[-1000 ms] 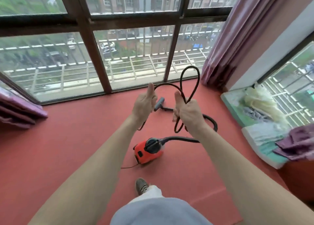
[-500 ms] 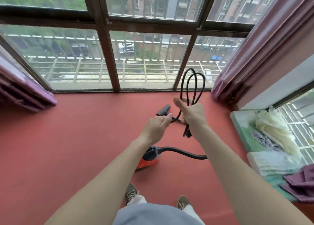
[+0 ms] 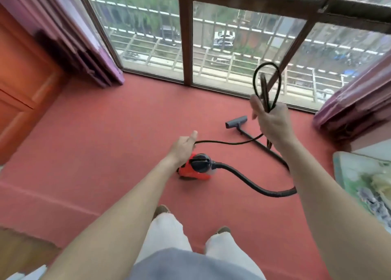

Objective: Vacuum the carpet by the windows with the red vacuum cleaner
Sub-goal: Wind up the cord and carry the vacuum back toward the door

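Red vacuum cleaner (image 3: 195, 170) sits on the carpet (image 3: 127, 121) ahead of the feet. Its hose (image 3: 254, 186) curls right and runs back to the floor nozzle (image 3: 236, 121), which lies flat near the windows (image 3: 232, 36). Step looks like cord prep, no vacuuming yet. Right hand (image 3: 273, 121) is raised, clamped on the looped power cord (image 3: 255, 78). Left hand (image 3: 183, 147) is low beside the vacuum, fingers closed on 1 free strand. Next, I'd guess: pay out cord, find a socket (none visible), then free a hand for the nozzle end.
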